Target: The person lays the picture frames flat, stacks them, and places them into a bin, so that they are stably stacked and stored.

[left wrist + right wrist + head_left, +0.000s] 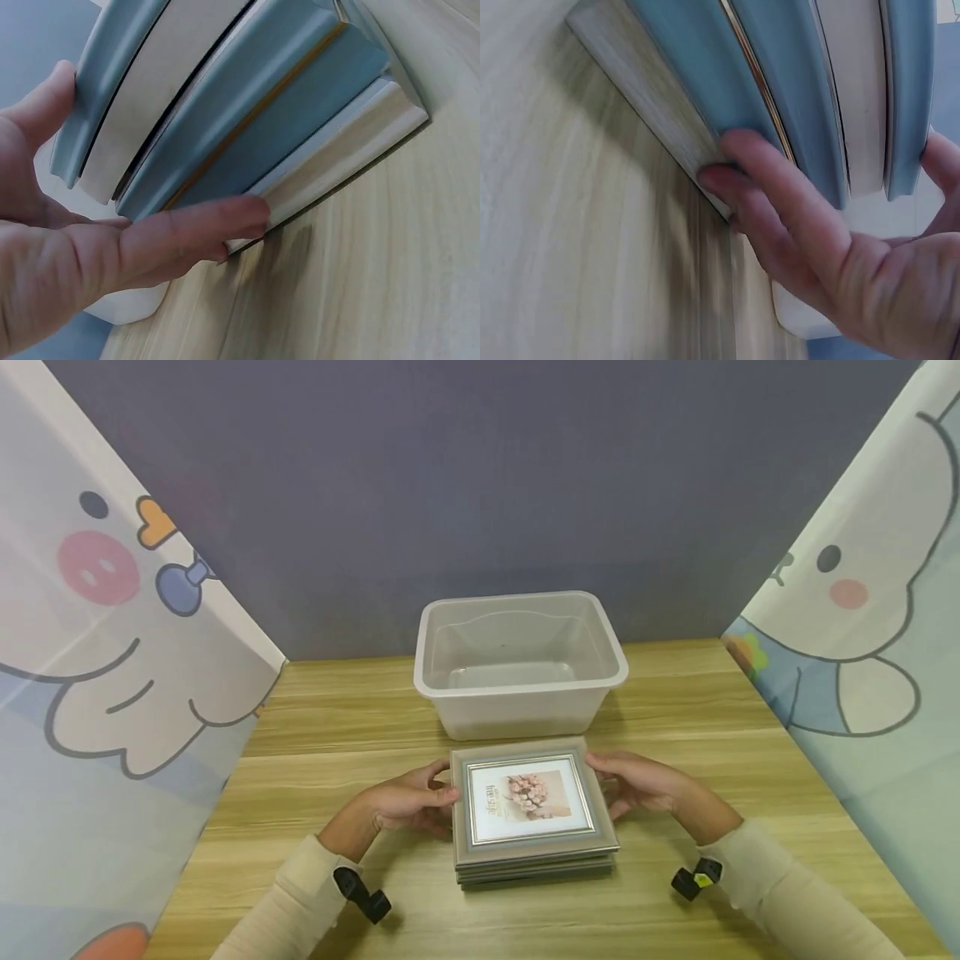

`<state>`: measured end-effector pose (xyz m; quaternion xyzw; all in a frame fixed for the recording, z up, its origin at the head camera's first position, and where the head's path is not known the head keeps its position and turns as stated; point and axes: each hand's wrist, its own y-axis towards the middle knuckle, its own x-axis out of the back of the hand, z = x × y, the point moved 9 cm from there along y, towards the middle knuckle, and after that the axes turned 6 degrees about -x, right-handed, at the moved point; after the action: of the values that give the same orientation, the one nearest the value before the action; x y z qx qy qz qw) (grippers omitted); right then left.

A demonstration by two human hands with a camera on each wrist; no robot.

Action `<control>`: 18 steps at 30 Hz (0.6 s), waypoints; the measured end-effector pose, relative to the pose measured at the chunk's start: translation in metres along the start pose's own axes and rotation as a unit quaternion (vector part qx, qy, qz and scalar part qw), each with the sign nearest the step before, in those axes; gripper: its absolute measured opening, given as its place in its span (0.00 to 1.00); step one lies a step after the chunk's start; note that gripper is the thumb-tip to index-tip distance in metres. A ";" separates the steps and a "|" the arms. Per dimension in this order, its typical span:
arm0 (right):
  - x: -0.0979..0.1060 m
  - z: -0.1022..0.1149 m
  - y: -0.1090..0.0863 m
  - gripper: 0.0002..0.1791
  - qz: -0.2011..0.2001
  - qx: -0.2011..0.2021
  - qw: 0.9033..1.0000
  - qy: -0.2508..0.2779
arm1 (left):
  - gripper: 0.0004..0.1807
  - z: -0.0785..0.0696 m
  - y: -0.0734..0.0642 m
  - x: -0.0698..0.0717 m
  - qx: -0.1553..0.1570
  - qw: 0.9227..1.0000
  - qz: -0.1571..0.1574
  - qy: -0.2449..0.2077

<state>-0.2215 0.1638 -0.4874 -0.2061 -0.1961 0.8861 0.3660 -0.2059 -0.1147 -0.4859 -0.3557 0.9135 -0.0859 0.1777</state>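
Observation:
A stack of several picture frames lies flat on the table. The top picture frame [528, 802] shows pink flowers inside a silvery border. My left hand [412, 800] is at the stack's left side, its thumb at the top frame's edge. In the left wrist view, the fairly straight fingers [202, 229] lie along the layered blue-grey and beige frame edges [255, 97]. On the opposite side, my right hand [637, 783] touches the stack with thumb near the top. Its extended fingers [780, 191] reach the lower frame edges [705, 67] in the right wrist view.
A pale plastic bin [521, 689] stands just behind the stack, with nothing visible inside. The wood-grain table [322, 727] meets a dark grey wall [487, 485] at the back. Panels with cartoon animals [105, 635] flank both sides.

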 end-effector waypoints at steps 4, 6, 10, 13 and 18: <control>-0.002 0.001 -0.001 0.33 -0.010 0.003 1.000 0.007 | 0.58 0.001 0.000 0.002 -0.003 1.000 -0.008 0.018; -0.003 0.003 -0.002 0.36 -0.020 0.004 1.000 0.005 | 0.59 0.002 0.000 0.003 -0.005 0.999 -0.018 0.027; -0.003 0.006 -0.005 0.39 -0.046 0.006 0.999 0.013 | 0.60 0.003 0.003 0.005 -0.020 0.998 -0.052 0.012; -0.004 0.008 -0.006 0.39 -0.057 0.010 0.998 0.025 | 0.60 0.004 0.006 0.009 -0.027 0.995 -0.090 -0.023; -0.006 0.008 -0.004 0.43 -0.075 0.004 0.996 0.040 | 0.53 0.011 0.010 0.012 -0.020 0.989 -0.130 -0.062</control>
<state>-0.2196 0.1603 -0.4776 -0.2246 -0.1929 0.8481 0.4394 -0.2159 -0.1163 -0.5020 -0.4799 0.8480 -0.0679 0.2145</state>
